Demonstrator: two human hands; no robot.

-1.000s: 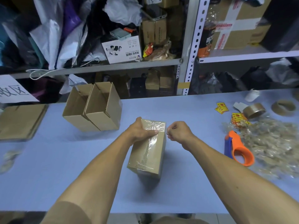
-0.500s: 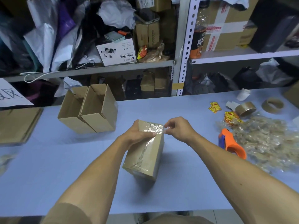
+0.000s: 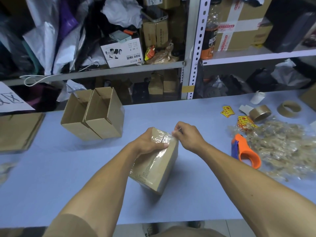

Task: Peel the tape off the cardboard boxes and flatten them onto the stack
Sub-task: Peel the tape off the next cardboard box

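Two hands share this step: the left hand (image 3: 150, 142) grips the far top of the box (image 3: 153, 166), thumb pressed on its upper face, while the right hand (image 3: 186, 135) pinches a lifted end of clear tape (image 3: 168, 137) at the far edge. Best to pull low and steadily along the seam, bracing firmly. The box is small, brown, sealed and glossy with tape, standing mid-table (image 3: 68, 177).

White sheet (image 3: 10, 100) left of the open boxes (image 3: 93, 113): large character "区"; remaining print illegible.
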